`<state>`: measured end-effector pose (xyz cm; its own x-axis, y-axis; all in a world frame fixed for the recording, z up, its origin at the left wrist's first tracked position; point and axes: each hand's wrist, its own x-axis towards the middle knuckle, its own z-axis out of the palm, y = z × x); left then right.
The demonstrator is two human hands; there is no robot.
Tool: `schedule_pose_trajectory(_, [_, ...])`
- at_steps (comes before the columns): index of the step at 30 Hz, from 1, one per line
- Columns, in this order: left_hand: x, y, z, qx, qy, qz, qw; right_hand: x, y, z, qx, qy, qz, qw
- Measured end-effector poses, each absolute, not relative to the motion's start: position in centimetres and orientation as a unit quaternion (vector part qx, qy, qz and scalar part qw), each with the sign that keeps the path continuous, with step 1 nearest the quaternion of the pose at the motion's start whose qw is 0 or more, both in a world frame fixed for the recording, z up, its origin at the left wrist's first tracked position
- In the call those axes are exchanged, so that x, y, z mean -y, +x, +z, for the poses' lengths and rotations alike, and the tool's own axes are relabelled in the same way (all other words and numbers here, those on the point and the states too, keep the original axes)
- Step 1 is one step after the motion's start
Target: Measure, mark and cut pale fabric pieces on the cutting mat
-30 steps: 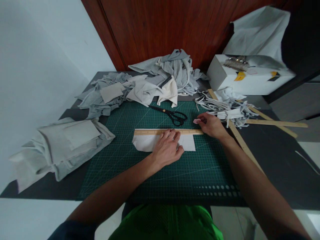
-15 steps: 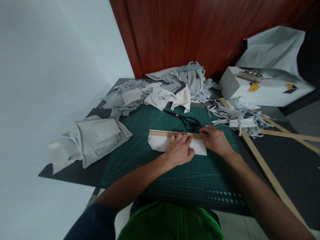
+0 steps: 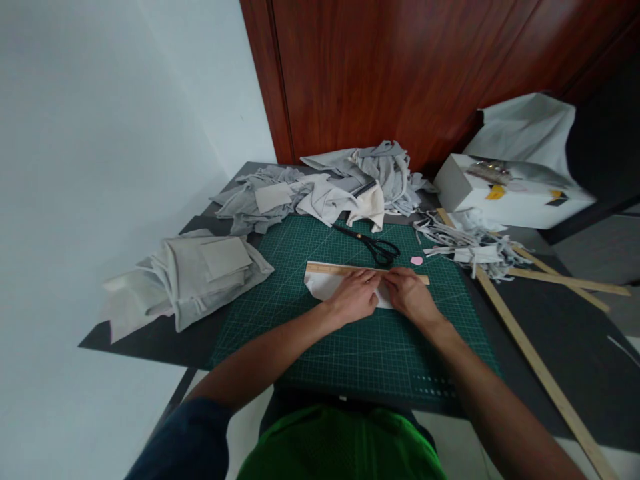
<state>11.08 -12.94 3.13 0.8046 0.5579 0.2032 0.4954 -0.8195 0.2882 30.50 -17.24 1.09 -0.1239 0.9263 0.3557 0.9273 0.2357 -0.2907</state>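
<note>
The left hand lies over a wood ruler and a white cloth, fingers out, not in a fist. It seems to press down so the ruler and cloth don't slide. The right hand is close beside it, fingertips bent together at the ruler. I can't tell if it pinches anything; maybe it helps keep things flat.

The ruler goes under both hands. One end pokes out left of the left hand, the other right of the right hand. It runs along the cloth's far edge, perhaps to make a straight line. The cloth is under both hands, with a slanted corner left of the left hand.

A pink bit lies just past the right hand. Black scissors lie past both hands, maybe to be easy to reach.
</note>
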Motion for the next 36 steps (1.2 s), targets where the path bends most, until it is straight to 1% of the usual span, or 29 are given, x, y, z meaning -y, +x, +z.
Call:
schedule_pose_trajectory(3, [13.2,8.8,3.0,-0.272,0.948,0.146,0.079,17.3,30.2,0.8,0.739,-0.634,-0.026,0.226])
schedule_pose_trajectory(8, [14.5,3.9,3.9,-0.343,0.931,0.122,0.029,17.4,30.0,0.7,0.721,-0.655,-0.044,0.223])
schedule_pose_trajectory(15, [14.7,-0.9,3.4,-0.374,0.918,0.135,-0.017,17.5,30.0,0.7,0.726,-0.637,-0.036,0.255])
schedule_pose_trajectory(21, [14.4,-1.6,2.4,-0.368,0.912,0.180,-0.023,17.2,30.4,0.3,0.729,-0.628,-0.039,0.268])
schedule_pose_trajectory(30, [13.7,-0.8,3.6,-0.392,0.910,0.135,-0.008,16.7,30.8,1.0,0.746,-0.615,-0.038,0.254])
schedule_pose_trajectory(36, [13.7,-0.6,3.7,-0.395,0.911,0.116,-0.011,16.1,31.7,1.4,0.764,-0.605,-0.026,0.224])
